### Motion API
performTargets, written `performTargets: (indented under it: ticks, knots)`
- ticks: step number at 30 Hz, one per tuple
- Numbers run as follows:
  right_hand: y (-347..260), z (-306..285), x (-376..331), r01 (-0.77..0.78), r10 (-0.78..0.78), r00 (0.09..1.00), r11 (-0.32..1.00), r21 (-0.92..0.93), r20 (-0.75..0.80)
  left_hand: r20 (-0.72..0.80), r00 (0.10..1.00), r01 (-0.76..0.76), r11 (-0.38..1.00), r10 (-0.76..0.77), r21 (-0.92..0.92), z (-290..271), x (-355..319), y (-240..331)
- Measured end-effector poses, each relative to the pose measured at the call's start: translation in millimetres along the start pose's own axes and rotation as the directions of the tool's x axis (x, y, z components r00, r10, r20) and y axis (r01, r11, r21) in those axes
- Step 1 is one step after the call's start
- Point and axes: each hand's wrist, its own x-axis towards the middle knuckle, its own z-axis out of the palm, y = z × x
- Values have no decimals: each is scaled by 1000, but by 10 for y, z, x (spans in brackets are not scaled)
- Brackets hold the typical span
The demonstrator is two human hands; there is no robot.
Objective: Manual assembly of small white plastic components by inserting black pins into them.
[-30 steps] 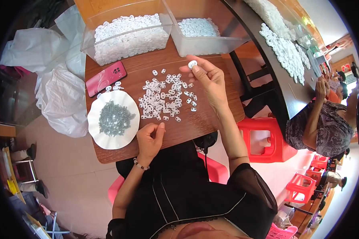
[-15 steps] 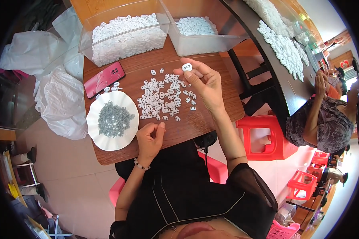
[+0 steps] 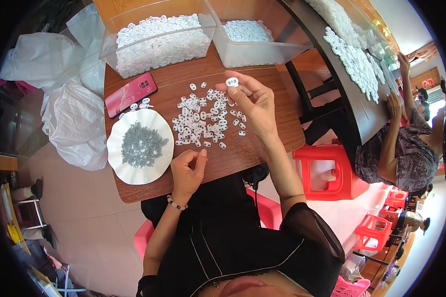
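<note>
My right hand (image 3: pixel 256 102) pinches a white oval piece (image 3: pixel 232 81), smooth with two dark holes, at 2 o'clock of the loose white pieces (image 3: pixel 202 117) on the wood-grain tabletop (image 3: pixel 255 144). My left hand (image 3: pixel 187 172), 6 o'clock, is half-curled; cannot tell if it grips anything. Slim grey rods (image 3: pixel 142 146) heap on a scallop-rimmed white plate (image 3: pixel 115 151), 8 o'clock.

Table (image 3: pixel 243 154) stood upper centre of frame | bins (image 3: pixel 260 57) along its top edge | phone (image 3: pixel 131 95) at its left, above plate (image 3: pixel 115 148) | pieces (image 3: pixel 201 119) mid-table, right of plate | bags (image 3: pixel 74 128) upper left | stool (image 3: pixel 353 180) right of table
</note>
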Motion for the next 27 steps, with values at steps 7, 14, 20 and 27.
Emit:
performTargets:
  ticks: [7,14,20,27]
  knots:
    - [22,-10,0,-14,14,1000,999,-40,-18,-3,1000,-1,1000,1,-11,6,-16,-39]
    - [-259,-242,590,340,-439,892,810,-478,-109,-3,1000,5,1000,-5,-29,4,-7,-22]
    - [-304,-592,1210,254,-546,837,424,-869,-22,-5,1000,-5,999,4,-38,10,-13,-46]
    - [-100,-433,806,463,-683,729,453,-762,37,-6,1000,-5,999,5,-47,-2,-18,-46]
